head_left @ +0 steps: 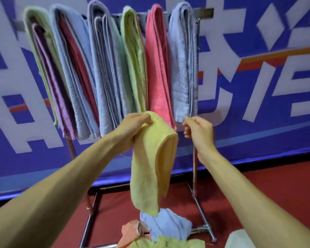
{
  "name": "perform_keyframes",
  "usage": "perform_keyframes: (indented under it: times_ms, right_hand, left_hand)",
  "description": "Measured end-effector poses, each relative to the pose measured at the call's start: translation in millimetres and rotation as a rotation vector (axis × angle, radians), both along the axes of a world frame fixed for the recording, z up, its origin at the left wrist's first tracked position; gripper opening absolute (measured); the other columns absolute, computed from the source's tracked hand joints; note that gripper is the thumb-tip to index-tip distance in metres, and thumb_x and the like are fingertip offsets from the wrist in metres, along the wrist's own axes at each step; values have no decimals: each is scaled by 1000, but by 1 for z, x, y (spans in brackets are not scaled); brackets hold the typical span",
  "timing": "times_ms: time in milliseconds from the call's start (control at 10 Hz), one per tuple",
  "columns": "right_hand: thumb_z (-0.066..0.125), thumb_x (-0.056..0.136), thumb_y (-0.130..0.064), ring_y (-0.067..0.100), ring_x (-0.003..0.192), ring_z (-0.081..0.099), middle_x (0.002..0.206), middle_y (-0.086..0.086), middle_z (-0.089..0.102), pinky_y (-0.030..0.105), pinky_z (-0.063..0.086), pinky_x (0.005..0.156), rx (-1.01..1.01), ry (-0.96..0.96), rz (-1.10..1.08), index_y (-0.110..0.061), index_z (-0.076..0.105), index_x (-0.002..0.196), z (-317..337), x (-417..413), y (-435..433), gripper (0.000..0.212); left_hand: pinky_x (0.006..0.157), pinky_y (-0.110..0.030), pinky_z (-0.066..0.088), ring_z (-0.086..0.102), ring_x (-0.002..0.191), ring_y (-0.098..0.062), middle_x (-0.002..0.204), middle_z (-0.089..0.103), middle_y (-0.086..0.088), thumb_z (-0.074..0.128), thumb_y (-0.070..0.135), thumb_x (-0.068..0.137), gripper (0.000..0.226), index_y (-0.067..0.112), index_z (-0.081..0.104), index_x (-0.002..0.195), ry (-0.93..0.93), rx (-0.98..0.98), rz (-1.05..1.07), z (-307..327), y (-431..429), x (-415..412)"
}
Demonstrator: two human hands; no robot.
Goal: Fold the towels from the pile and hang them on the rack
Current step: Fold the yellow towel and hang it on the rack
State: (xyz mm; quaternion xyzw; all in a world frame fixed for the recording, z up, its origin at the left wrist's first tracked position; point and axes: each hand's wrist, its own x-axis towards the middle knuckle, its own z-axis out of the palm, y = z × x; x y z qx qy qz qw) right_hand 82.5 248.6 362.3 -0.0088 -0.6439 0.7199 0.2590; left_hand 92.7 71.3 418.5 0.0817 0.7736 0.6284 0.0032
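My left hand (132, 126) pinches the top edge of a yellow towel (150, 167), which hangs folded over in front of the rack. The metal rack (194, 169) carries several folded towels: green, blue, lavender, green, pink (157, 68) and, at the right end, a light blue towel (182, 68). My right hand (197, 131) is at the lower corner of that light blue towel, thumb and forefinger pinching its bottom edge beside the rack's right upright. The pile of towels (161, 231), orange, blue and yellow-green, lies on the floor between the rack's feet.
A blue banner with large white characters (258, 77) stands right behind the rack. The floor (258, 185) is red. A white object (240, 238) shows at the bottom right edge. The rack's bar end (204, 11) sticks out past the last towel.
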Motion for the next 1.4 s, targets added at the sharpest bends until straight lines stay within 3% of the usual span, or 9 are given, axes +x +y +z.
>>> perform_keyframes:
  times_ms: [100,200,400,500,700,900,1200,1300,1400]
  right_hand:
    - [53,96,-10,9,59,56,68,0,61,21,45,56,-96,-20,450,-2,65,102,42,-1,-5,16]
    - [52,97,-17,10,59,54,70,4,59,24,44,60,-68,-99,722,4,63,114,68,-6,-11,29]
    - [53,91,-20,5,45,48,48,-8,50,27,37,67,-60,-96,948,-19,66,57,114,-9,-11,36]
    - [65,79,-24,3,41,40,44,-12,42,28,33,69,-80,51,1034,-19,72,71,138,-2,-8,11]
    - [48,91,-6,19,70,62,83,13,65,26,56,66,-168,175,933,-5,72,99,200,-30,-16,25]
    - [43,99,-3,5,44,57,54,-1,61,18,48,44,-81,200,823,-4,61,93,256,-53,-37,19]
    - [62,83,1,7,34,38,36,-10,44,17,31,36,413,231,333,-7,60,68,341,-106,-60,17]
    - [62,84,-14,18,48,33,49,0,41,24,32,43,810,218,36,-10,51,62,352,-134,-66,25]
    - [64,81,-24,31,73,58,69,12,63,34,54,64,1092,264,-191,-4,66,65,351,-158,-68,25]
  left_hand:
    - [57,-28,30,38,57,-16,62,38,-4,51,13,85,21,21,44,67,56,-27,-26,39,1,5]
    - [43,-17,36,42,46,-10,55,41,0,46,10,91,27,19,44,66,113,-42,-68,75,1,8]
    - [45,-19,45,54,45,-6,53,56,6,47,16,95,24,17,54,72,192,-81,-65,132,-4,13]
    - [53,-24,46,53,57,-12,67,55,0,48,20,96,20,16,55,77,214,-97,-44,150,-9,9]
    - [53,-25,51,60,57,-12,72,64,-4,52,20,97,17,6,62,94,202,0,-131,167,-25,-12]
    - [45,-18,46,55,46,-6,58,62,2,52,20,99,21,2,62,99,330,173,-139,191,-32,-55]
    - [60,-29,51,60,68,-15,75,65,-4,57,24,96,17,11,65,88,525,186,124,252,-36,-127]
    - [74,-35,50,58,84,-20,86,60,-3,58,24,92,13,19,52,103,609,-28,393,258,-32,-150]
    - [67,-32,39,51,73,-22,77,53,-3,50,5,86,33,24,43,112,787,-356,606,259,-33,-160]
